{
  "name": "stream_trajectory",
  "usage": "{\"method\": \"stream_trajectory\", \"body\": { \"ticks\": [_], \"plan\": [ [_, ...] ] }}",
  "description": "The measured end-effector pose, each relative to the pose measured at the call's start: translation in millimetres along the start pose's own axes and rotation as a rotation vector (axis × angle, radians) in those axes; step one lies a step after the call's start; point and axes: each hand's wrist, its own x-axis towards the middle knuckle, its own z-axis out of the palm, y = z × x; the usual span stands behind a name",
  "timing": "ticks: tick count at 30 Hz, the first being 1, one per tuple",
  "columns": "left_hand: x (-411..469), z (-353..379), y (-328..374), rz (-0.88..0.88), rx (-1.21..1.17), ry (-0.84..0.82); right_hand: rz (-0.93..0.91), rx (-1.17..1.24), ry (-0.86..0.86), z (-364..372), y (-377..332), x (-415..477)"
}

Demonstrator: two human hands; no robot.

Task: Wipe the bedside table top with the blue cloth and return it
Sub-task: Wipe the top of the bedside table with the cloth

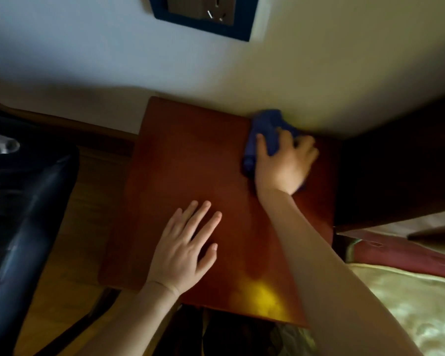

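The reddish-brown wooden bedside table top (190, 160) fills the middle of the view, its far edge against the wall. A crumpled blue cloth (266, 129) lies at the table's far right corner. My right hand (284, 163) presses down on the cloth, fingers spread over it, and part of the cloth is hidden under the palm. My left hand (188, 247) rests flat on the near part of the table top, fingers apart and holding nothing.
A dark headboard (396, 170) stands right of the table, with a bed and pale cover (409, 304) in front of it. A black leather chair (23, 214) sits at the left on the wooden floor. A wall socket plate (203, 16) is above.
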Motion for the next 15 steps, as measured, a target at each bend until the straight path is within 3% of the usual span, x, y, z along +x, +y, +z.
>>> {"method": "stream_trajectory", "body": {
  "ticks": [4,7,9,12,15],
  "plan": [
    [1.5,-1.3,0.1,-0.007,-0.002,-0.014,-0.359,0.081,-0.143,22.3,-79.0,-25.8],
    [2.1,-0.3,0.4,-0.003,-0.007,-0.018,-0.521,0.135,-0.155,15.9,-50.8,-14.9],
    [1.7,0.6,-0.5,0.000,-0.009,-0.008,-0.513,0.137,-0.139,4.7,-9.8,-3.7],
    [0.9,0.0,-0.9,0.004,-0.018,-0.005,-0.336,0.086,-0.135,-14.0,33.8,1.8],
    [2.1,-0.5,-0.2,-0.004,-0.021,-0.014,-0.257,0.027,-0.083,-7.6,19.8,-2.7]
  ]
}}
